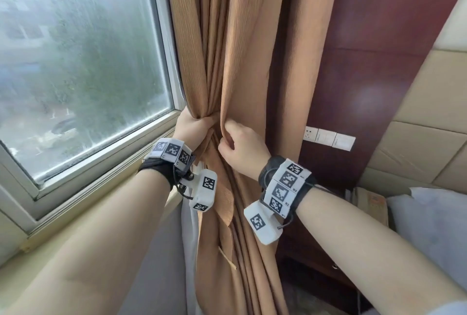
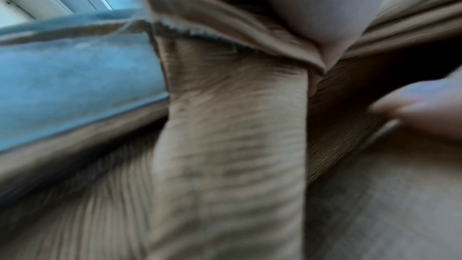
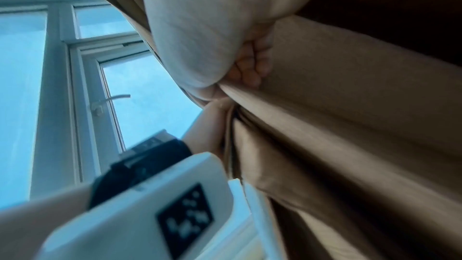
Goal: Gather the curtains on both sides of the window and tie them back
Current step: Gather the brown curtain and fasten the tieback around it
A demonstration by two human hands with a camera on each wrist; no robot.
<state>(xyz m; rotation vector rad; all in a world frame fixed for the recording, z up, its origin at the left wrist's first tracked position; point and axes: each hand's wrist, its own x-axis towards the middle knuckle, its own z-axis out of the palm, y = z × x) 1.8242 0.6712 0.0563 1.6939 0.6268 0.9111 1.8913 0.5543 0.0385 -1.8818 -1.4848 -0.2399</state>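
My left hand [image 1: 195,129] is wrapped tight around the gathered folds of the tan curtain [image 1: 242,49], fingers curled behind the bunch, squeezing it into a narrow waist. My right hand [image 1: 242,145] sits just beside it on the side away from the window [image 1: 75,62], fingers bent and thumb tucked, pinching an outer fold of the same curtain and touching the bunch my left hand holds. In the right wrist view, fingertips [image 3: 252,66] press into the cloth where it narrows; which hand they belong to I cannot tell.

The curtain hangs at the right edge of the window, its folds fanning out above and below my grip. Behind it, next to the window frame, a pale sheer lining [image 1: 190,234] shows below my left wrist. On the curtain's far side stands a dark red wooden panel [image 1: 379,49] carrying a white socket and switch plate [image 1: 329,138], and past that a padded beige wall [image 1: 429,112].
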